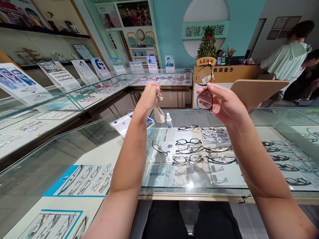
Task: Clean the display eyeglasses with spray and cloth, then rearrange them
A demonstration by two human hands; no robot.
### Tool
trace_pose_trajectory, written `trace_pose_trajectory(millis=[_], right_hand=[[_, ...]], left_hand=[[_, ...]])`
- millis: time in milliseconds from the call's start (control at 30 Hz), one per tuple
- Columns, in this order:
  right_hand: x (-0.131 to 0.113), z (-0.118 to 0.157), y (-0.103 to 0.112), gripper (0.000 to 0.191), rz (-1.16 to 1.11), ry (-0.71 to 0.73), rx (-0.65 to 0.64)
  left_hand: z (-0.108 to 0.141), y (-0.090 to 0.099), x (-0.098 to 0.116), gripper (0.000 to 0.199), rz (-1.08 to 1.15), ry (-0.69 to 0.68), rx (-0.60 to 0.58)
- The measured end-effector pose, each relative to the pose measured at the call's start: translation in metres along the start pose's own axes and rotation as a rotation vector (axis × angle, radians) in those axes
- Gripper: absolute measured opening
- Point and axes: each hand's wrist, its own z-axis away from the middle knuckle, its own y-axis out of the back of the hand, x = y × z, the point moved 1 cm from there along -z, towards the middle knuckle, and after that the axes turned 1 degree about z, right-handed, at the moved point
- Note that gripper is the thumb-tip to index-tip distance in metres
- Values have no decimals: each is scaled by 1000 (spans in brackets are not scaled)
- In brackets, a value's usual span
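Observation:
Raised over the glass counter, my right hand [225,101] is closed on a pair of eyeglasses [204,100]. The dark frame stands on end, one lens above the fingers and one below, and a small label sticks to the upper lens. Off to the left, my left hand [149,96] has its fingers curled round a pale cleaning cloth [159,114], which hangs down from it. Below the cloth, a small white spray bottle [169,120] stands upright on the counter. Parts of both hands' fingers are hidden from this side.
Under the glass counter top [159,191] lie several rows of eyeglasses [188,142]. A printed card [122,123] rests on the counter at left. More display cases [99,91] run along the left wall. Beyond a wooden desk [245,71], a person [286,58] stands at the right.

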Motion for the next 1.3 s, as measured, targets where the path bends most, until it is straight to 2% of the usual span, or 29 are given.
trace_pose_trajectory(millis=[133, 233, 400, 500, 667, 933, 1133, 1300], right_hand=[[-1, 2, -1, 30, -18, 5, -11], [-2, 2, -1, 30, -18, 23, -6], [-4, 4, -2, 33, -5, 74, 4], [-6, 6, -5, 34, 4, 95, -10], [-6, 8, -13, 37, 42, 144, -16], [3, 5, -14, 38, -11, 180, -25], [9, 1, -16, 42, -43, 104, -17], [13, 0, -21, 43, -70, 138, 7]], left_hand=[[34, -26, 28, 9, 267, -51, -261], [53, -36, 39, 9, 305, -63, -361], [61, -43, 40, 30, 279, -159, -325], [57, -47, 32, 40, 326, -145, -289], [54, -54, 25, 44, 352, -126, -267], [60, -61, 28, 50, 403, -94, -353], [65, -68, 30, 58, 433, -98, -394], [71, -74, 31, 66, 492, -42, -422]])
